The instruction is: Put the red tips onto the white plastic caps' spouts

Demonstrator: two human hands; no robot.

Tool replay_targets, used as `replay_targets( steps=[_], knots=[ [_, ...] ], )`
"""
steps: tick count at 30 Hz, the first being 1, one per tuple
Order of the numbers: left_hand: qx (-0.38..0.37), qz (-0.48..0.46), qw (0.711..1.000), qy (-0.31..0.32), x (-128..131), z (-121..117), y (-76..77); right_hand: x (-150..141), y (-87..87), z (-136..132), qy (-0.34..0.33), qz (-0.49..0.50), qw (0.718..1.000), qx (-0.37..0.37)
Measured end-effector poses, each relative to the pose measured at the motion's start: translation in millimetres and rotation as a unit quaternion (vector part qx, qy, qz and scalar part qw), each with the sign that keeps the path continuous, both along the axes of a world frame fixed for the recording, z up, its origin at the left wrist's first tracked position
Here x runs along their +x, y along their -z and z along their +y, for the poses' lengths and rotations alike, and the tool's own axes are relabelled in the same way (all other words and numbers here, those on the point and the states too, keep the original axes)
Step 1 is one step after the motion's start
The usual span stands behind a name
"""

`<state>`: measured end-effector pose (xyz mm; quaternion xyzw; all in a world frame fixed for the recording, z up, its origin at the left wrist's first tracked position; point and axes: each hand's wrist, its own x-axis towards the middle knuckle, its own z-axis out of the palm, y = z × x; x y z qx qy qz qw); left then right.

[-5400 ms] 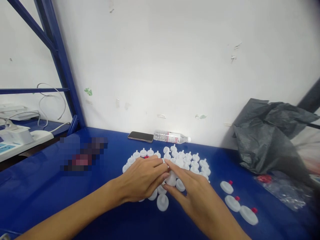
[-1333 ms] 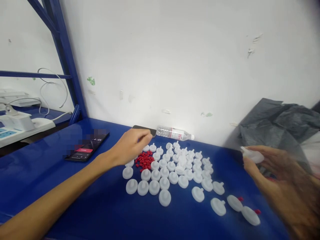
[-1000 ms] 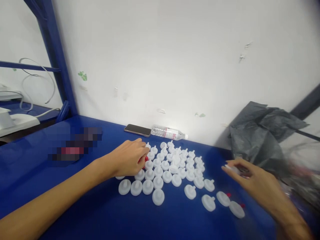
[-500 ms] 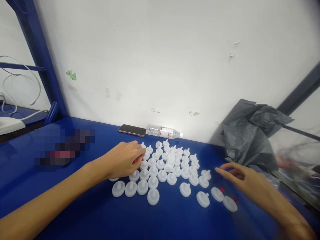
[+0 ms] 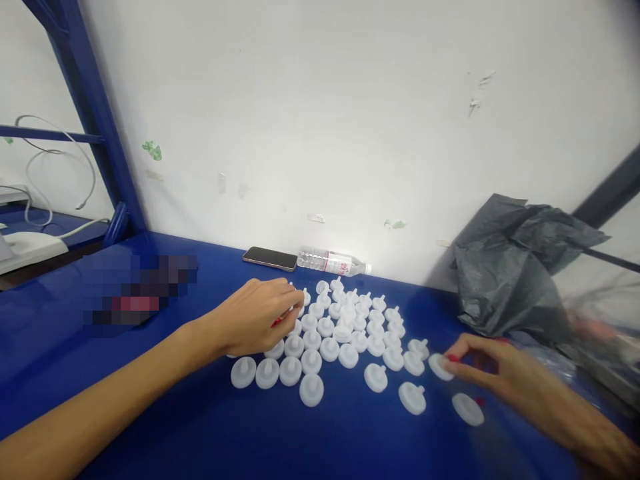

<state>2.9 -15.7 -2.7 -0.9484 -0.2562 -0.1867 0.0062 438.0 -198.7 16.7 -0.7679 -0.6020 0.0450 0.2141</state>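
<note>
My left hand (image 5: 260, 317) is closed at the left edge of a group of white round plastic caps, each with a short spout. A bit of red (image 5: 277, 322) shows under its curled fingers; most of what it grips is hidden. At the right, my right hand (image 5: 487, 363) pinches the red tip (image 5: 453, 358) of a white spouted cap (image 5: 441, 367), which tilts toward the fingers. Below that hand lies another red-tipped white cap (image 5: 468, 409). A plain white cap (image 5: 413, 398) rests to its left, and several more stand spout-up in the middle.
A phone (image 5: 270, 258) and a clear plastic bottle (image 5: 333, 261) lie along the wall at the back of the blue table (image 5: 225, 433). A grey plastic bag (image 5: 510, 267) sits at the right. A blue metal post (image 5: 103, 127) rises at the left.
My right hand has moved onto the nearer red-tipped cap and closed on its red tip; that cap has shifted up from its spot. My left hand stays nearly in place, fingers closed.
</note>
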Motion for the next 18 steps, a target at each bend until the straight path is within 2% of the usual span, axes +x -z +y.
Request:
replay_targets(
  steps=[1,3,6,9,13,16,18],
  knots=[
    [0.005,-0.011,1.0,0.007,0,-1,-0.2,2,-8.2,1,0.0,0.027,1.0,-0.003],
    [0.018,-0.035,0.999,0.022,1,-5,-1.4,3,-22.5,3,0.005,0.072,0.996,0.043],
    [0.04,-0.052,0.997,0.043,4,-14,-2.4,-13,-32.6,7,-0.017,0.11,0.989,0.1],
    [0.063,-0.073,0.993,0.069,9,-22,2.3,-53,-32.9,14,-0.095,0.091,0.987,0.096],
    [0.061,-0.099,0.989,0.087,14,-26,15.9,-119,-29.5,25,-0.171,0.035,0.973,0.152],
    [0.075,-0.103,0.987,0.097,15,-27,23.6,-155,-24.4,27,-0.222,0.056,0.96,0.163],
    [0.101,-0.094,0.985,0.104,16,-29,25.9,-168,-19.8,26,-0.238,0.079,0.955,0.161]
  ],
)
